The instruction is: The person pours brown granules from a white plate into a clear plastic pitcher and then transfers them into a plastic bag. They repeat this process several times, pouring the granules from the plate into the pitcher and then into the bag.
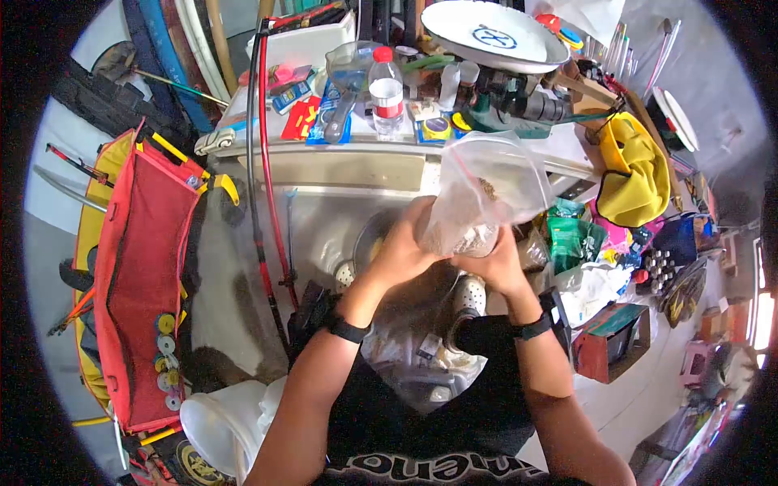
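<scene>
A clear plastic bag (pixel 486 190) with brownish, grainy contents at its bottom is held up in front of the table edge. Its wide top part leans to the right. My left hand (pixel 405 243) wraps round the bag's lower left side, and my right hand (pixel 496 261) grips its lower right side. The fingers of both hands are partly hidden behind the bag. Behind it on the table (pixel 324 149) stand a bottle with a red cap (pixel 386 93) and a blue-and-yellow packet (pixel 436 128).
A large white enamel plate (pixel 494 36) lies at the table's back. A red fabric bag (pixel 150 283) stands at left, a white bucket (pixel 215 425) at lower left. At right are a yellow bag (pixel 636 174), green packets (pixel 574 239) and an open box (pixel 612 344).
</scene>
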The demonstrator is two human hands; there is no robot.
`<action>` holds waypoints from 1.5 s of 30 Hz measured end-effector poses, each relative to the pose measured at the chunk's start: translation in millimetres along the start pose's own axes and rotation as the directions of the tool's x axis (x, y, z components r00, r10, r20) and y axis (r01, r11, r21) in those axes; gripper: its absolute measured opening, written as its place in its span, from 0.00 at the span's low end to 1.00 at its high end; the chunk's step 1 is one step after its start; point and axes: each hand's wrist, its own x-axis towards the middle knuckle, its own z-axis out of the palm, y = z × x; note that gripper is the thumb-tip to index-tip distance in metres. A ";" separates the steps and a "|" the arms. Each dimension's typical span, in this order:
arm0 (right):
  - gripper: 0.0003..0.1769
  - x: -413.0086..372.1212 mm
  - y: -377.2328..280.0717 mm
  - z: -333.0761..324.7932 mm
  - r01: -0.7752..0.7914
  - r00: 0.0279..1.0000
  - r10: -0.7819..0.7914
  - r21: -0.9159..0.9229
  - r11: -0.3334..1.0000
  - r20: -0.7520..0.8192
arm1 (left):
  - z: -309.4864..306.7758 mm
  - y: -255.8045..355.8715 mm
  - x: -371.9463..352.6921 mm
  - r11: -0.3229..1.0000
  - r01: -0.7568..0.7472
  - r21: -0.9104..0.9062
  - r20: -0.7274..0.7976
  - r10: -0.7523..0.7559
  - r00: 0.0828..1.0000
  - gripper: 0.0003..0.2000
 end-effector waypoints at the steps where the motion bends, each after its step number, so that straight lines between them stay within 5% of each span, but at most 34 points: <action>1: 0.40 0.1 -13.1 -2.5 0.069 0.997 -0.067 -0.060 0.996 0.040 | 1.5 3.9 -1.9 0.998 0.033 -0.056 -0.003 -0.033 0.999 0.36; 6: 0.35 0.9 -4.0 -4.7 -0.026 0.999 0.025 -0.024 0.999 -0.022 | 1.3 1.3 0.5 0.996 0.023 -0.091 0.060 -0.018 0.998 0.35; 9: 0.30 2.3 -0.1 -4.9 0.145 0.989 -0.138 -0.160 0.976 0.057 | -4.4 19.0 0.4 0.976 -0.046 0.212 0.111 0.022 0.994 0.35; 12: 0.37 5.9 5.9 -7.7 0.372 0.928 -0.304 -0.544 0.752 0.216 | -1.4 11.4 -5.2 0.980 -0.047 0.192 0.079 0.032 0.996 0.35; 13: 0.37 4.1 5.4 -6.4 0.371 0.929 -0.301 -0.543 0.754 0.217 | -1.9 5.3 -6.4 0.980 -0.044 0.192 0.078 0.029 0.997 0.35; 15: 0.46 0.7 4.3 -2.2 0.266 0.954 -0.236 -0.164 0.950 0.185 | -5.3 -7.9 -7.1 0.980 -0.034 0.196 0.181 -0.002 0.983 0.36; 19: 0.50 -2.2 18.0 0.2 0.238 0.962 -0.218 -0.117 0.964 0.162 | -7.8 -6.3 -11.5 0.985 0.005 0.173 0.148 -0.031 0.989 0.40; 21: 0.47 -4.0 28.0 -3.2 -0.089 0.987 0.094 -0.041 0.995 0.134 | -12.3 -3.9 -10.8 0.988 0.100 0.116 0.153 -0.118 0.981 0.42; 22: 0.47 -3.5 28.6 -2.5 -0.085 0.986 0.090 -0.038 0.996 0.143 | -13.8 -3.5 -11.5 0.987 0.101 0.122 0.146 -0.119 0.982 0.42; 24: 0.45 -3.2 24.0 0.2 -0.288 0.958 0.279 0.246 0.926 0.070 | -15.4 -2.6 -11.6 0.982 0.090 0.167 0.144 -0.115 0.983 0.44; 26: 0.46 -3.6 18.4 1.7 -0.065 0.978 0.072 -0.039 0.997 0.197 | -13.2 -9.9 -11.3 0.984 0.062 0.168 0.129 -0.084 0.988 0.41; 28: 0.48 -6.6 13.0 17.4 0.111 0.982 -0.111 0.013 0.994 0.151 | -12.2 -10.1 -8.2 0.994 0.030 0.102 0.260 -0.055 0.964 0.39; 30: 0.47 -7.9 30.0 12.6 0.098 0.983 -0.095 -0.016 0.995 0.156 | -13.4 -4.7 -11.2 0.989 -0.004 0.146 0.260 -0.034 0.965 0.35; 32: 0.42 -9.0 28.4 13.4 -0.125 0.990 0.118 0.089 0.988 0.081 | -12.5 -4.8 -10.9 0.988 0.120 0.096 0.223 -0.139 0.965 0.30; 33: 0.34 -7.2 23.9 14.5 -0.040 0.998 0.036 0.084 0.996 0.049 | -12.8 -3.7 -11.3 0.982 0.186 0.016 0.207 -0.185 0.961 0.34; 37: 0.24 -4.3 17.0 6.8 -0.027 0.999 0.031 0.198 0.980 -0.018 | -17.0 10.2 -3.5 0.997 0.061 0.039 0.200 -0.068 0.978 0.43; 42: 0.31 -6.0 -7.0 -21.9 0.017 0.994 0.023 0.358 0.934 -0.106 | -22.0 12.0 -5.7 0.993 0.114 0.032 0.248 -0.118 0.962 0.44; 45: 0.37 -1.2 -30.9 -51.5 0.074 0.979 -0.015 0.288 0.955 -0.202 | -23.4 11.1 -7.8 0.983 0.147 0.110 0.257 -0.171 0.951 0.37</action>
